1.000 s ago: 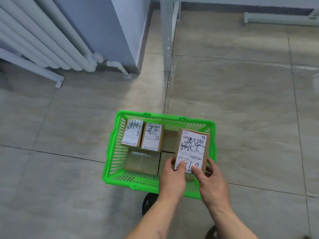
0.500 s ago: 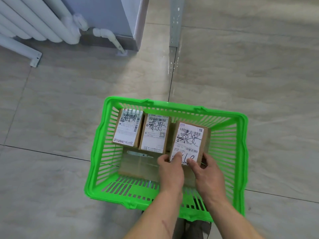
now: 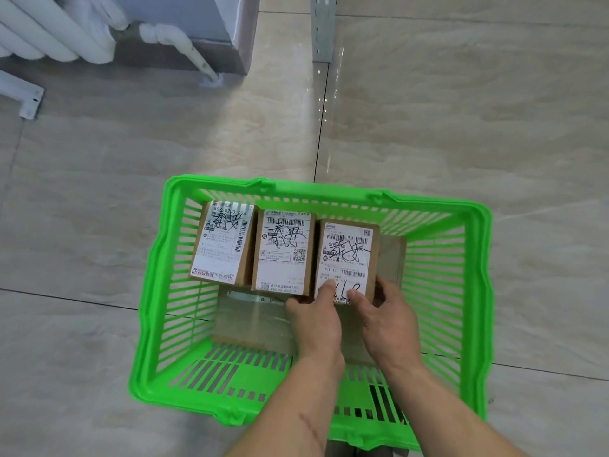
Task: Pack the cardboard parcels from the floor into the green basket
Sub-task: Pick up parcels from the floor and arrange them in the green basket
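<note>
Left hand [image 3: 316, 319] and right hand [image 3: 387, 319] both clamped on the near end of a brown cardboard parcel [image 3: 346, 258] – white shipping label, barcodes, black scrawl. It sits inside the green basket [image 3: 479, 291], third in a row beside two similar parcels [image 3: 253, 247].

Green basket [image 3: 479, 291]: glossy moulded plastic with slotted walls. Parcel under my fingers [image 3: 328, 288]: matt brown cardboard parcel [image 3: 346, 258] faced with a smooth white paper label. Flat parcel beneath [image 3: 250, 321]: cardboard under shiny clear tape. Floor [image 3: 461, 127]: polished, reflective beige tiles with marbled veining. Radiator [image 3: 49, 31]: smooth white-painted metal. Upright post [image 3: 323, 28]: grey perforated metal.
</note>
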